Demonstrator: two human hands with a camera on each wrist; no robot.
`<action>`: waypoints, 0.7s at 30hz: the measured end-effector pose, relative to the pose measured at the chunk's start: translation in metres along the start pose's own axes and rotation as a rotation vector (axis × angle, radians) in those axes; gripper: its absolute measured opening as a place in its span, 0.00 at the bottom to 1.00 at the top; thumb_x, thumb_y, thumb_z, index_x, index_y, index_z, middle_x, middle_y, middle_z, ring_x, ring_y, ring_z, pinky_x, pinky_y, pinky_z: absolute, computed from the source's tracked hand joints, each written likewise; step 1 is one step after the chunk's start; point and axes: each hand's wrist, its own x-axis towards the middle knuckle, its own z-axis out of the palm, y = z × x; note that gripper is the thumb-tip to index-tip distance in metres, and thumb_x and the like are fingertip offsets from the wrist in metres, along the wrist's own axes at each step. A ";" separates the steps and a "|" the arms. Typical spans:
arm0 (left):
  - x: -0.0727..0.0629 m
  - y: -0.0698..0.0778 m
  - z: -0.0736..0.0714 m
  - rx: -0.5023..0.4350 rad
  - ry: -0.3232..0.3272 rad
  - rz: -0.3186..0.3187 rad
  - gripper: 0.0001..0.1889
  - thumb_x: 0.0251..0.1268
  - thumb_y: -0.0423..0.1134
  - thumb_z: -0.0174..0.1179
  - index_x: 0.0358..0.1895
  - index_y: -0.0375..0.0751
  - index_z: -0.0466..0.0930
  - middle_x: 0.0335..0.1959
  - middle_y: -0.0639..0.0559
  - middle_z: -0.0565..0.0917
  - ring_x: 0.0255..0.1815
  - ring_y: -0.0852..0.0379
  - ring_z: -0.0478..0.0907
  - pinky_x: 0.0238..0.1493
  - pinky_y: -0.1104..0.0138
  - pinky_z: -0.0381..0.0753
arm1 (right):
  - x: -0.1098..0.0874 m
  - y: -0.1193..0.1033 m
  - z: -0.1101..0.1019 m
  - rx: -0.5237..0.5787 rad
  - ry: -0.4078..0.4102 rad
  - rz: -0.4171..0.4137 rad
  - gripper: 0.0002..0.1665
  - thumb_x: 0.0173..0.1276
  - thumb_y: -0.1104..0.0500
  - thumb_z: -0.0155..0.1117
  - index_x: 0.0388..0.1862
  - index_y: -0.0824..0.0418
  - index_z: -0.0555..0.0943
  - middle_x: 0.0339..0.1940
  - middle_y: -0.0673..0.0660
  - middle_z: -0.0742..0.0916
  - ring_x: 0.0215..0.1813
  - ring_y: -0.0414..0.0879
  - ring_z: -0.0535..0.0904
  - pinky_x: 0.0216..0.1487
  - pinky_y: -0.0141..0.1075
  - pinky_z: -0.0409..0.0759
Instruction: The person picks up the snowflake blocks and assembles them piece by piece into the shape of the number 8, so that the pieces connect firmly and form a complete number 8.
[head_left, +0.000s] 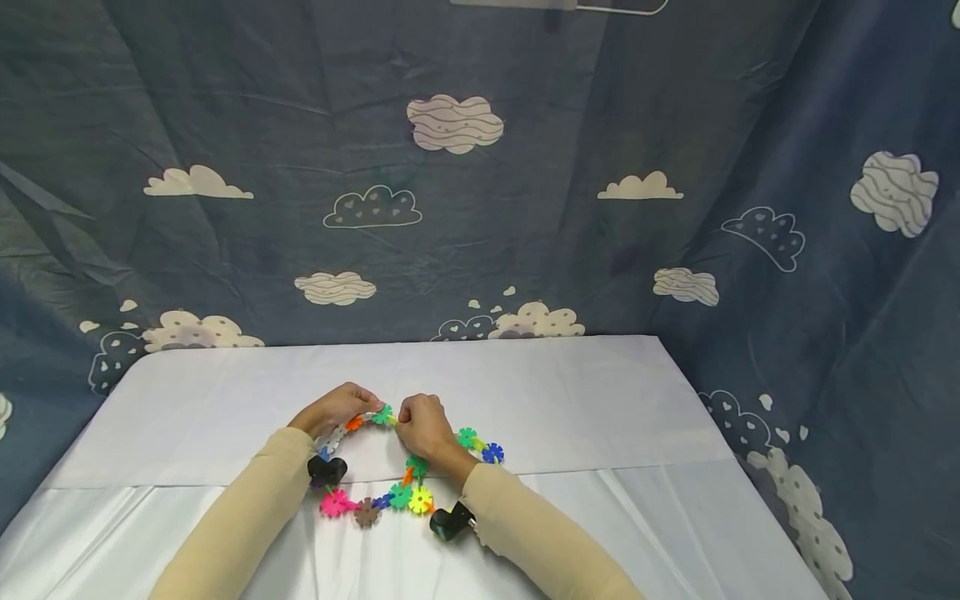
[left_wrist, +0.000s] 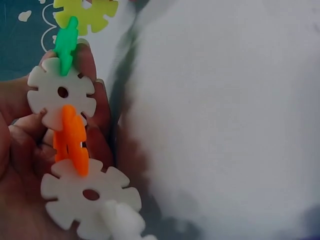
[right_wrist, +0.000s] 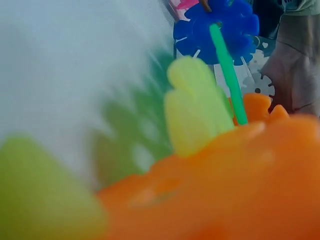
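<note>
A chain of colourful notched plastic discs forms a loop on the white table; its pink disc and brown disc lie at the near side. At the far side my left hand holds the chain by a green disc. In the left wrist view, its fingers lie behind a white disc and an orange disc. My right hand, fingers curled, pinches the chain at a yellow disc just right of the green one. A blurred orange disc fills the right wrist view, hiding this hand.
More linked discs, including a blue disc, stretch beyond my right wrist. Black wrist cameras hang close over the chain. The white-covered table meets a dark cloud-patterned curtain at its back and right.
</note>
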 end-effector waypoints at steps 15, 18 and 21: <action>0.005 -0.006 -0.004 0.026 -0.055 0.043 0.11 0.66 0.41 0.61 0.39 0.34 0.84 0.38 0.48 0.83 0.39 0.55 0.73 0.44 0.63 0.73 | 0.001 -0.006 -0.006 -0.068 -0.064 0.034 0.08 0.55 0.65 0.72 0.22 0.59 0.81 0.21 0.47 0.80 0.26 0.39 0.72 0.29 0.28 0.71; 0.002 -0.003 -0.003 0.032 -0.041 0.003 0.11 0.68 0.38 0.59 0.42 0.32 0.83 0.40 0.47 0.83 0.42 0.53 0.73 0.49 0.59 0.73 | 0.000 -0.006 -0.020 -0.091 -0.134 0.037 0.11 0.53 0.59 0.76 0.34 0.58 0.84 0.28 0.48 0.85 0.35 0.42 0.76 0.41 0.34 0.74; -0.001 -0.001 -0.001 0.036 -0.036 -0.005 0.12 0.69 0.38 0.58 0.43 0.32 0.83 0.40 0.48 0.83 0.42 0.54 0.73 0.49 0.59 0.73 | -0.010 0.002 -0.043 -0.105 -0.160 0.049 0.19 0.53 0.55 0.77 0.43 0.59 0.83 0.33 0.52 0.85 0.40 0.47 0.77 0.48 0.42 0.73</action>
